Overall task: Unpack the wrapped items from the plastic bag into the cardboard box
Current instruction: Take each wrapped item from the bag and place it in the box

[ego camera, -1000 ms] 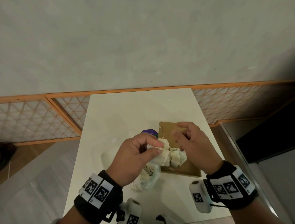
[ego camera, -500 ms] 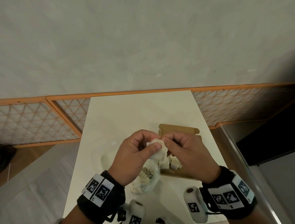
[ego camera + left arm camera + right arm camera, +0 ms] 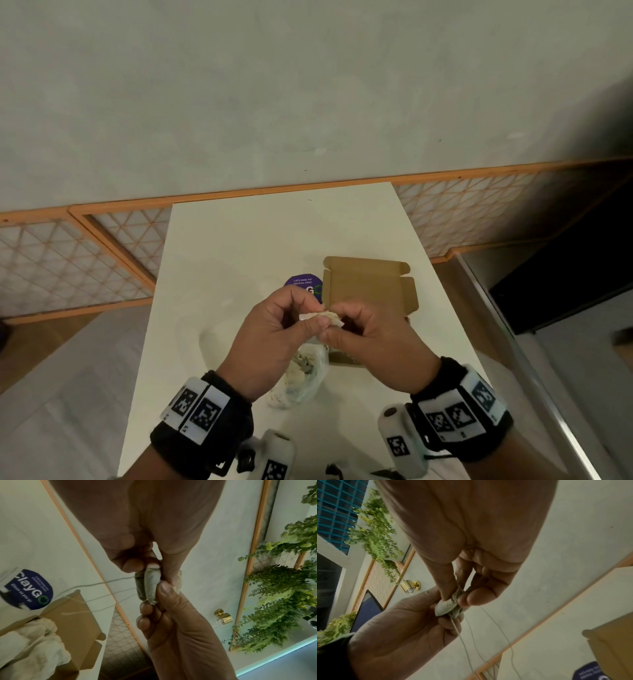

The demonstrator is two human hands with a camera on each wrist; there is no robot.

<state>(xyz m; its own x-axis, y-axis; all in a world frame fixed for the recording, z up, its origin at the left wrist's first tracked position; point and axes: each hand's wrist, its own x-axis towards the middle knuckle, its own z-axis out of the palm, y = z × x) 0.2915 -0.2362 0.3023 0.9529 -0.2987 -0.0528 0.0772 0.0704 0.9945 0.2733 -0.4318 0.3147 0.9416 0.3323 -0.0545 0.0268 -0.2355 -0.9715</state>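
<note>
- Head view: the left hand (image 3: 274,337) and right hand (image 3: 373,342) meet at the centre of the frame, both pinching one small wrapped item (image 3: 322,317) between thumbs and fingertips, held above the table (image 3: 239,246).
- Just below the hands lies a clear plastic bag (image 3: 303,375) with pale bundles inside, resting on the table.
- The open cardboard box (image 3: 370,284) sits right of centre, behind the right hand, its flaps spread; what it holds is hidden here.
- A purple sticker (image 3: 305,284) lies on the table, touching the box's left edge.
- Left wrist view: the left hand (image 3: 154,527) fills the top, the right hand (image 3: 180,635) comes up from the bottom; their fingertips clamp the item (image 3: 150,585) at centre. Thin threads trail from it to the left.
- At lower left the box (image 3: 82,615) holds white wrapped bundles (image 3: 34,642); the sticker (image 3: 32,589) is above it.
- Right wrist view: the right hand (image 3: 467,534) at top and left hand (image 3: 402,635) at lower left both pinch the item (image 3: 448,607); threads hang down from it. A corner of the box (image 3: 611,649) shows at lower right.
</note>
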